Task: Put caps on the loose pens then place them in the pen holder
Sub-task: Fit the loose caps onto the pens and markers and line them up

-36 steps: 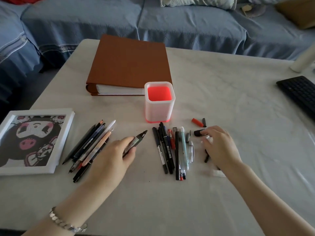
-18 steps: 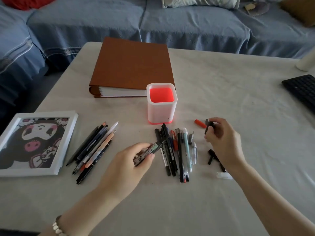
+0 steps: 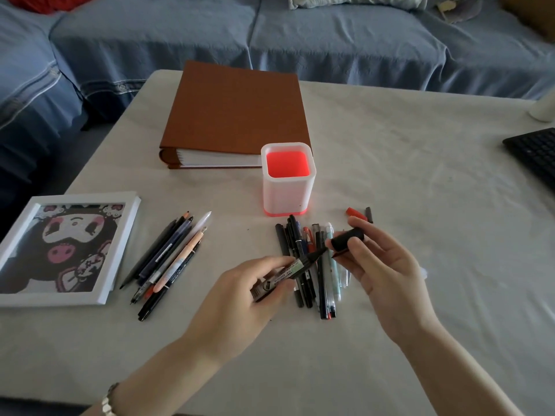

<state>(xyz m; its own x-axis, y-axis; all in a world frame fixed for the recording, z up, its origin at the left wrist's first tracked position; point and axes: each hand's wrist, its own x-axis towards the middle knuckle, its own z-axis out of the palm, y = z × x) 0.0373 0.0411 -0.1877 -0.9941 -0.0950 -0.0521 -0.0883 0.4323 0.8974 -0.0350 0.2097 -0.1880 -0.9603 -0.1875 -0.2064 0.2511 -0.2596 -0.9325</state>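
Left hand (image 3: 240, 295): fingers closed round an uncapped black marker (image 3: 288, 273), tip aimed up-right. Right hand (image 3: 381, 265): fingertips pinched on a black cap (image 3: 348, 239), which is now raised and brought to just beside the marker tip; 0.5 s ago the two were held well apart. Loose pens (image 3: 312, 265) lie beneath the fingers. Pen holder (image 3: 287, 193) stands beyond the fingertips, unmoved.
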